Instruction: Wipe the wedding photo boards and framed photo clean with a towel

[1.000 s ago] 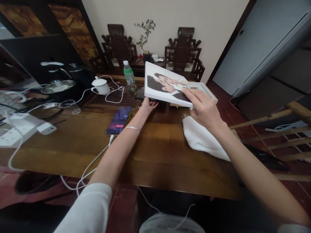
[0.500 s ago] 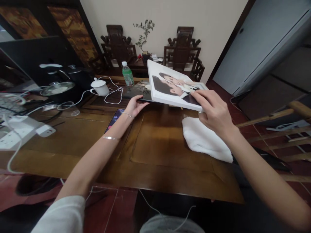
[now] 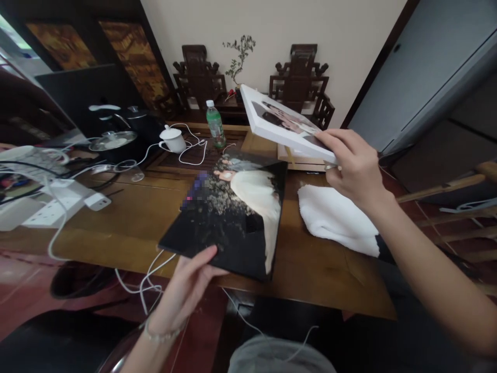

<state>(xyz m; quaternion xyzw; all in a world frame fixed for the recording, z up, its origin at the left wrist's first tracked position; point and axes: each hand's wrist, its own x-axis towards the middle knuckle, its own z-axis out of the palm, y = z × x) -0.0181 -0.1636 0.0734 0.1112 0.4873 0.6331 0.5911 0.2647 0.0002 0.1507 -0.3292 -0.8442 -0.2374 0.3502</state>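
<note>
So, head view: 2 pictures held, 1 per hand. Dark picture [image 3: 240,223] is clamped at its near edge by the left hand [image 3: 191,284], extending away over the table [image 3: 116,207]; long axis can't be told. White picture [image 3: 287,124] is gripped at its right end by the right hand [image 3: 355,160], tilted, farther off and rightward.

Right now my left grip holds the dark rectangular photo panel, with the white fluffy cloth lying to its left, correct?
No: the head view shows the white fluffy cloth lying right of the dark rectangular photo panel that your left grip holds.
</note>
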